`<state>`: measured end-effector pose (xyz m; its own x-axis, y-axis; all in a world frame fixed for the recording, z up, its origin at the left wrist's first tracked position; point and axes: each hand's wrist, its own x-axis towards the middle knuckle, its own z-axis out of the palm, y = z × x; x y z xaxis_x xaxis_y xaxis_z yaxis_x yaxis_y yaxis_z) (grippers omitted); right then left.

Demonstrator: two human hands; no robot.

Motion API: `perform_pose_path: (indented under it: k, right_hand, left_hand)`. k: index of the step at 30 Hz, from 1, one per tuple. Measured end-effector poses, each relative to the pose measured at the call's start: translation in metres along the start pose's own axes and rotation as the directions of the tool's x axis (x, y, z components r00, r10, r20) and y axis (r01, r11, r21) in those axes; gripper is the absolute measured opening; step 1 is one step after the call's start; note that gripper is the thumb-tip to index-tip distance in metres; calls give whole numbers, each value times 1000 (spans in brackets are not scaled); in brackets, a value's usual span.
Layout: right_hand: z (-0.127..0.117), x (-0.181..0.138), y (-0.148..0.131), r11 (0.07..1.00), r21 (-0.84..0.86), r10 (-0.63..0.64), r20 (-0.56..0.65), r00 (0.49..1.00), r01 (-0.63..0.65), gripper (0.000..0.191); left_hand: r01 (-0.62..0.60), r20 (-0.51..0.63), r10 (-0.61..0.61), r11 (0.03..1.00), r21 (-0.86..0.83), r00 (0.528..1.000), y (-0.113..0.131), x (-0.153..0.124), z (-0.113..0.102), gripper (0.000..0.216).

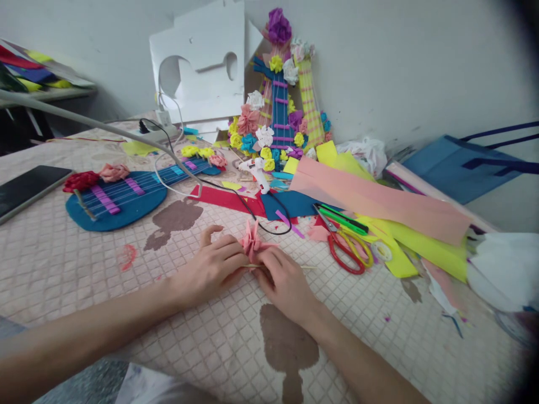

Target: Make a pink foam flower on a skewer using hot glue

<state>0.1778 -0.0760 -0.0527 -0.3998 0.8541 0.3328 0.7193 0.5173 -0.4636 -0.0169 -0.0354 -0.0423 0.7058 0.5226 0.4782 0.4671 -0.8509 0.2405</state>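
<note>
Both my hands meet at the middle of the quilted cover. My left hand (213,264) and my right hand (284,280) pinch a pink foam flower (251,240) between their fingertips, with its petals fanning upward. A thin wooden stick (306,267) pokes out to the right from under my right hand. The flower's lower part is hidden by my fingers.
Red-handled scissors (347,247) and a green pen (345,220) lie right of my hands. A white glue gun (257,171) with a black cord sits behind. A blue foam guitar (126,196) lies at left, a dark tablet (27,188) far left, and pink and yellow foam sheets (379,205) at right.
</note>
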Motion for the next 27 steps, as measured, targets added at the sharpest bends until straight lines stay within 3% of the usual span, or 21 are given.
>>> perform_pose_path:
  k: [7, 27]
  right_hand:
    - [-1, -1, 0, 999, 34, 9, 16, 1000, -9, 10]
    - [-2, -1, -1, 998, 64, 8, 29, 1000, -10, 12]
  left_hand:
    - [31, 5, -31, 997, -66, 1000, 3, 2, -4, 12]
    - [41, 19, -40, 998, -57, 999, 1, 0, 1, 17]
